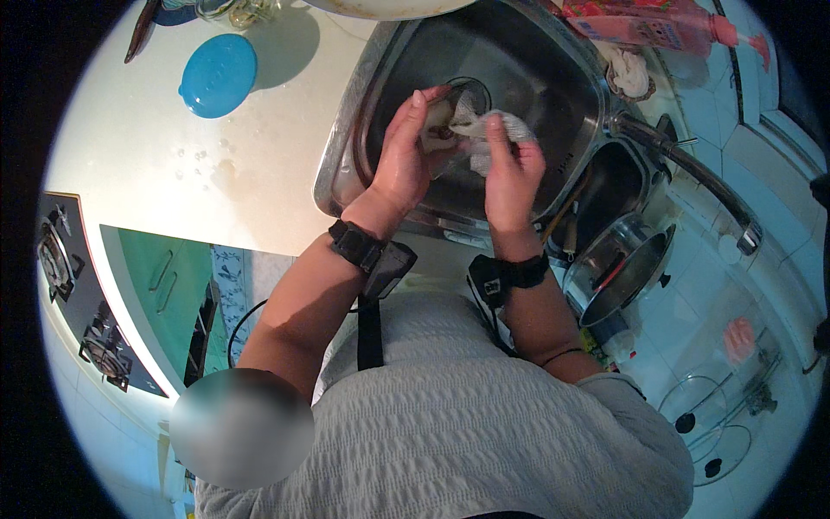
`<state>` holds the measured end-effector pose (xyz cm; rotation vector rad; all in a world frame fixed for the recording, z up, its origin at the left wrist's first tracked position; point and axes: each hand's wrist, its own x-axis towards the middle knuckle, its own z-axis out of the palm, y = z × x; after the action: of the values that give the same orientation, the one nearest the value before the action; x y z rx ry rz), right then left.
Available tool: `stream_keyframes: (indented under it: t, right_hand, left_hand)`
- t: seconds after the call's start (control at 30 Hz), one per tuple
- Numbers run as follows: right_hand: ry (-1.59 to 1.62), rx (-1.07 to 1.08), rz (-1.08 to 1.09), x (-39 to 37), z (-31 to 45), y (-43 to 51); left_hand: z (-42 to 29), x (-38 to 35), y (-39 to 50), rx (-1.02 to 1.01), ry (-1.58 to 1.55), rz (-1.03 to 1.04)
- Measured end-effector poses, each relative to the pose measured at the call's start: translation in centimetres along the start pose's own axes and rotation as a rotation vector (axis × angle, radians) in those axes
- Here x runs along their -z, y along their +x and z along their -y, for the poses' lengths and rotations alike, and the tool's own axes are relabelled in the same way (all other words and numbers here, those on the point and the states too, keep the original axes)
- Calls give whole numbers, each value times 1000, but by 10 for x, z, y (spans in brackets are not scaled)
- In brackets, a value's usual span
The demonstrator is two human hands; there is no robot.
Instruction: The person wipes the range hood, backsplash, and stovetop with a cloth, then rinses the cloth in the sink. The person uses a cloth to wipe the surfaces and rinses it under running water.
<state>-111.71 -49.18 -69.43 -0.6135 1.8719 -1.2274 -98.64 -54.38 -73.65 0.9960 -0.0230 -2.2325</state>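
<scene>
Over a stainless steel sink basin point(551, 65), my left hand point(405, 149) holds a clear glass container point(476, 84), tilted, its rim towards the far side. My right hand point(512, 162) grips a pale wet cloth point(515, 126) between thumb and fingers, and part of the cloth reaches to the container's opening. Something brownish shows in or behind the glass; I cannot tell what it is. Both wrists wear black straps with small devices.
A blue plastic lid point(218, 76) lies on the pale countertop point(130, 130), near water drops. A white dish point(389, 8) overlaps the sink's far edge. Right of the basin are a faucet point(694, 168), a pink pump bottle point(642, 26), a smaller basin and metal pans point(622, 279). A gas stove point(91, 298) stands left.
</scene>
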Motion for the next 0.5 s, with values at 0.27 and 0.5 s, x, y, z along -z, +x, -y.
stream_keyframes:
  t: [0.27, 0.5]
  right_hand:
    - [-401, 248, 230, -6, 5, -8]
    - [157, 27, -43, 3, 21, 14]
  left_hand:
    - [1, 3, 4, -14, 136, 94]
    - [-11, 0, 0, 207, -67, 52]
